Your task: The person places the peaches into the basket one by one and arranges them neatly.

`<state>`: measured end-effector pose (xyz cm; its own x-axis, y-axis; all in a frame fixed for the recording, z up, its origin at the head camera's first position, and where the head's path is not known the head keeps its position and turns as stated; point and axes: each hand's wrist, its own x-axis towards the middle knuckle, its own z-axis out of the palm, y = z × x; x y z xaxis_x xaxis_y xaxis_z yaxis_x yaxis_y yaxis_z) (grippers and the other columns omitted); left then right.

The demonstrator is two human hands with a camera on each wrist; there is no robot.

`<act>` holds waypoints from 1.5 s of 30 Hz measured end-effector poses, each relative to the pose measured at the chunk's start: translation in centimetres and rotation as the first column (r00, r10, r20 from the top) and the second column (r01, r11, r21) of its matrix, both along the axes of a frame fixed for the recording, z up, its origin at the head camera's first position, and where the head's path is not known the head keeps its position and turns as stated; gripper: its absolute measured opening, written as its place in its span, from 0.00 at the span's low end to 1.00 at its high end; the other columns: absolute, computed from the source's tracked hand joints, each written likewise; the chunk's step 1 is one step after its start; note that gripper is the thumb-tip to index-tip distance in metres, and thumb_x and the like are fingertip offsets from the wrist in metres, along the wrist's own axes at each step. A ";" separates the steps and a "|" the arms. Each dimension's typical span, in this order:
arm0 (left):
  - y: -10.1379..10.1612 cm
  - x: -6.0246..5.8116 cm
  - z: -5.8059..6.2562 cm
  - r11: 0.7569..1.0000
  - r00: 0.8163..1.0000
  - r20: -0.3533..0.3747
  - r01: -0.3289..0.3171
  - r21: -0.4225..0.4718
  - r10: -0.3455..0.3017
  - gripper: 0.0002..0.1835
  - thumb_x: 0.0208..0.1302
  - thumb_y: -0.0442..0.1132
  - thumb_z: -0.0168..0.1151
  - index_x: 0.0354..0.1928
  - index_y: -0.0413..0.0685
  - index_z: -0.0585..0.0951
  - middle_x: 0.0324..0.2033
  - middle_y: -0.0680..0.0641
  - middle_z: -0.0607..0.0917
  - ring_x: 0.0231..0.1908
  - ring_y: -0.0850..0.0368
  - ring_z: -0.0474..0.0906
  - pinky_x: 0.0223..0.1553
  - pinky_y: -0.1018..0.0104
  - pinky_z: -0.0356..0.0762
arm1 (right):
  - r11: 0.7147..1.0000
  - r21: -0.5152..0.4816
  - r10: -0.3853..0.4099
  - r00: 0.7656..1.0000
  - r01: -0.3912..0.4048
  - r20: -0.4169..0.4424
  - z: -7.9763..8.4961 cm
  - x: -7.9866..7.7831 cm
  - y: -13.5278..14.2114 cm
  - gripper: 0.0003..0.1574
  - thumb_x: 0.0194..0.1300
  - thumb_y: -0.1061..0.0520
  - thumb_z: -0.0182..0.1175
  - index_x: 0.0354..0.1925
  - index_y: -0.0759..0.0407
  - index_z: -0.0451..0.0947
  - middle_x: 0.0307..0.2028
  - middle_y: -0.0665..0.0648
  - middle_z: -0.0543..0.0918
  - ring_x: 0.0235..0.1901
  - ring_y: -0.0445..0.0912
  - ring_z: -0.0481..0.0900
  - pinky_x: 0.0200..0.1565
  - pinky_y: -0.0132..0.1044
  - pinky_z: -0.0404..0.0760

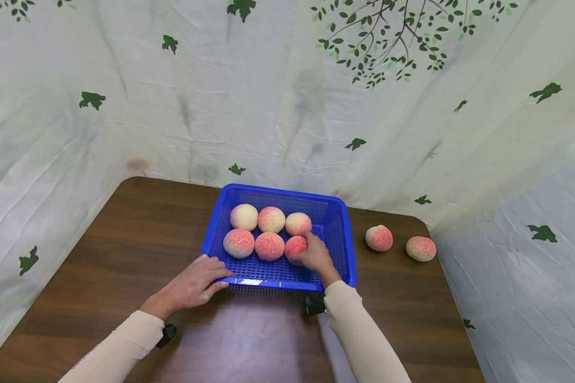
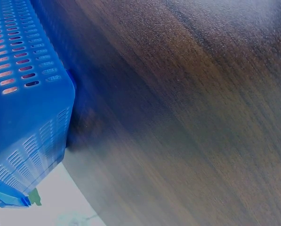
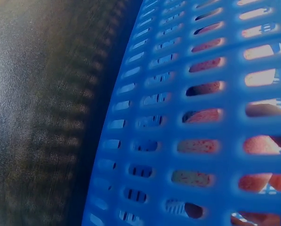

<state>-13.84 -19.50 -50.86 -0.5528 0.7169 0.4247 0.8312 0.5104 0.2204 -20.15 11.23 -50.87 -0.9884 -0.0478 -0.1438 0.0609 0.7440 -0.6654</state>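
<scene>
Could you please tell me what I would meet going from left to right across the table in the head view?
The left hand, the blue basket, the peach just outside the basket, the rightmost peach.

Pale, whitish sheeting (image 1: 278, 106) forms walls on 3 sides, creased and softly folded, with dark green leaf shapes (image 1: 92, 99) scattered across it. A printed branch (image 1: 380, 18) with brown stems spreads near the top right (a few faint brownish smudges (image 1: 138, 164) mark the cloth lower down). Below stands 1 brown wood-grain table (image 1: 124, 239), its 2 far corners rounded, a pale sheen (image 1: 254, 330) of light glossing its near part.
</scene>
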 end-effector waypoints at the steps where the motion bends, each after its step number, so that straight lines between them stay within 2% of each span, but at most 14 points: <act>1: 0.0 0.0 0.0 1.000 1.000 -0.002 0.000 -0.001 0.000 0.08 0.56 0.37 0.67 0.39 0.47 0.85 0.31 0.55 0.80 0.32 0.60 0.70 0.36 0.66 0.62 | 1.000 -0.007 0.003 1.000 -0.003 -0.004 0.0 0.0 0.0 0.42 0.46 0.57 0.75 0.59 0.59 0.70 0.50 0.61 0.80 0.47 0.54 0.78 0.50 0.50 0.75; 7: -0.1 0.1 0.0 1.000 1.000 -0.001 -0.003 -0.002 0.003 0.08 0.56 0.37 0.67 0.39 0.47 0.85 0.30 0.55 0.79 0.32 0.60 0.69 0.36 0.65 0.62 | 0.992 -0.126 0.008 0.999 -0.014 -0.045 0.6 0.1 0.5 0.40 0.47 0.58 0.74 0.57 0.65 0.70 0.54 0.66 0.76 0.55 0.59 0.74 0.55 0.52 0.71; 14: -0.2 0.0 0.0 1.000 1.000 0.006 -0.007 -0.011 0.007 0.08 0.56 0.37 0.67 0.39 0.47 0.85 0.30 0.56 0.79 0.32 0.61 0.69 0.36 0.66 0.62 | 0.966 -0.258 -0.040 0.998 0.028 -0.039 2.0 0.0 2.0 0.41 0.56 0.55 0.70 0.63 0.64 0.66 0.60 0.70 0.70 0.59 0.64 0.69 0.56 0.57 0.70; 21: -0.2 -0.1 0.1 1.000 1.000 0.013 -0.013 -0.021 0.013 0.07 0.57 0.38 0.67 0.39 0.47 0.85 0.30 0.56 0.79 0.32 0.61 0.69 0.36 0.66 0.62 | 0.920 -0.382 -0.098 0.995 0.090 -0.002 3.4 0.2 4.4 0.38 0.60 0.53 0.68 0.64 0.57 0.65 0.64 0.66 0.67 0.63 0.61 0.66 0.58 0.57 0.69; 30: -0.2 -0.3 0.1 1.000 1.000 -0.006 -0.004 -0.013 0.004 0.07 0.57 0.37 0.67 0.38 0.47 0.85 0.30 0.55 0.79 0.32 0.60 0.69 0.36 0.65 0.62 | 0.848 -0.509 -0.198 0.979 0.149 -0.043 5.3 0.8 8.5 0.37 0.63 0.54 0.66 0.65 0.59 0.63 0.64 0.65 0.67 0.63 0.60 0.67 0.60 0.58 0.67; 34: -0.2 -0.3 0.1 1.000 1.000 -0.003 -0.003 -0.010 0.003 0.08 0.56 0.37 0.67 0.39 0.47 0.85 0.30 0.55 0.79 0.32 0.60 0.69 0.36 0.65 0.62 | 0.815 -0.550 -0.242 0.970 0.183 -0.036 5.4 0.9 10.3 0.36 0.64 0.55 0.64 0.66 0.60 0.62 0.63 0.64 0.66 0.63 0.58 0.67 0.60 0.53 0.67; 37: -0.1 -0.2 0.0 1.000 1.000 0.003 -0.004 -0.012 0.004 0.08 0.56 0.37 0.68 0.39 0.48 0.85 0.30 0.55 0.79 0.32 0.60 0.69 0.36 0.65 0.62 | 0.797 -0.562 -0.286 0.958 0.220 -0.032 5.2 0.8 11.8 0.35 0.64 0.55 0.64 0.65 0.60 0.63 0.61 0.61 0.68 0.59 0.52 0.70 0.57 0.42 0.71; 40: 0.0 -0.2 0.1 1.000 1.000 0.009 -0.003 -0.016 0.004 0.09 0.55 0.37 0.68 0.39 0.47 0.85 0.30 0.55 0.79 0.32 0.60 0.69 0.36 0.65 0.62 | 0.757 -0.594 -0.343 0.939 0.273 -0.005 4.8 0.7 13.2 0.34 0.63 0.56 0.65 0.64 0.59 0.64 0.58 0.57 0.69 0.52 0.46 0.74 0.49 0.32 0.75; 42: 0.0 -0.1 0.1 1.000 1.000 0.017 -0.003 -0.018 0.003 0.09 0.55 0.37 0.68 0.39 0.48 0.85 0.31 0.55 0.79 0.32 0.61 0.69 0.36 0.65 0.62 | 0.717 -0.619 -0.391 0.920 0.322 0.026 4.4 0.6 14.1 0.35 0.63 0.56 0.66 0.64 0.58 0.64 0.58 0.56 0.69 0.50 0.44 0.73 0.47 0.31 0.77; 45: 0.1 0.0 0.2 1.000 1.000 0.029 -0.003 -0.020 0.004 0.08 0.56 0.37 0.67 0.40 0.48 0.85 0.31 0.55 0.79 0.32 0.61 0.69 0.36 0.65 0.62 | 0.692 -0.614 -0.463 0.886 0.379 0.024 3.7 0.4 15.5 0.35 0.62 0.57 0.66 0.64 0.60 0.64 0.59 0.58 0.69 0.54 0.46 0.71 0.52 0.34 0.75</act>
<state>-13.86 -19.41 -50.69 -0.5672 0.7231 0.3942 0.8228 0.5179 0.2338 -19.74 26.71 -47.17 -0.9322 0.3455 -0.1083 0.1578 0.1185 -0.9803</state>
